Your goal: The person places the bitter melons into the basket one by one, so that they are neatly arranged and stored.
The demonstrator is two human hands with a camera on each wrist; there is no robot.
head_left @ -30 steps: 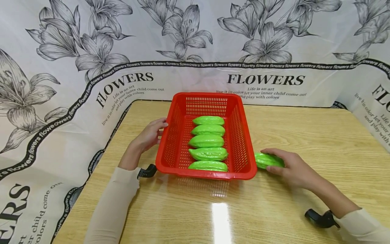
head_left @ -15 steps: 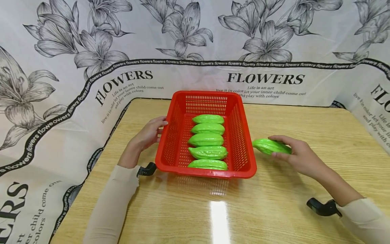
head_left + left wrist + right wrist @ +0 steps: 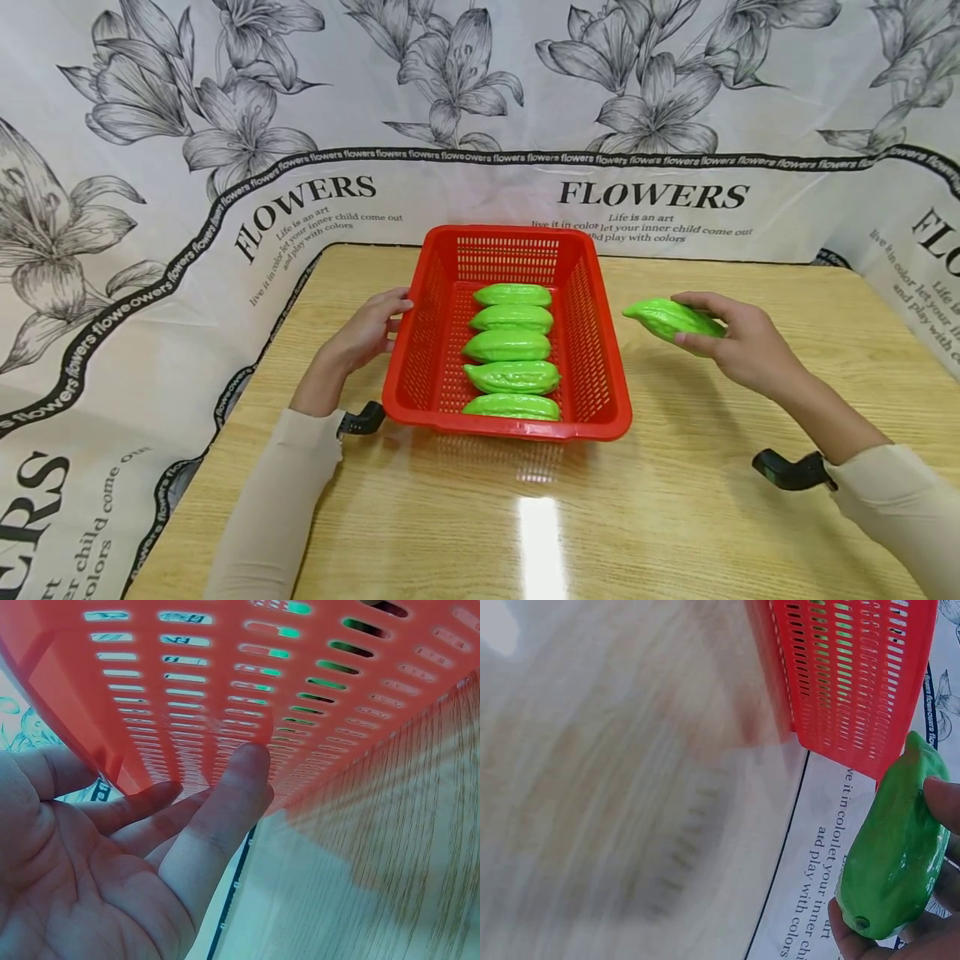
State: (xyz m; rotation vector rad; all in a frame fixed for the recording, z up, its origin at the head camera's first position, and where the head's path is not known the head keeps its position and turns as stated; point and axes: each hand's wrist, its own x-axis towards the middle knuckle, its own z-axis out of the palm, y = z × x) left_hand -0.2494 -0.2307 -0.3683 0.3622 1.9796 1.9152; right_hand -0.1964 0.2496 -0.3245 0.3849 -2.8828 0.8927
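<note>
A red plastic basket (image 3: 618,408) with slotted walls holds several bright green bitter melons (image 3: 512,346), lying crosswise in a row. At the basket's left side, my left hand (image 3: 367,329) grips the rim. In the left wrist view, the fingertips of that left hand (image 3: 172,840) lie against the basket's outer wall (image 3: 202,720). To the right of the basket, my right hand (image 3: 750,342) holds another bitter melon (image 3: 663,318) above the table, its pointed end towards the basket. The right wrist view shows this bitter melon (image 3: 892,847) between thumb and fingers.
The basket stands on a light wood-grain table (image 3: 675,517). A white cloth (image 3: 480,192) printed with flowers and lettering hangs behind and along the left side. Black wrist mounts (image 3: 791,469) stick out from both sleeves.
My right hand has lifted the bitter melon from beside the basket's front right corner, up and slightly right, away from the viewer. The left hand and basket stay put.
</note>
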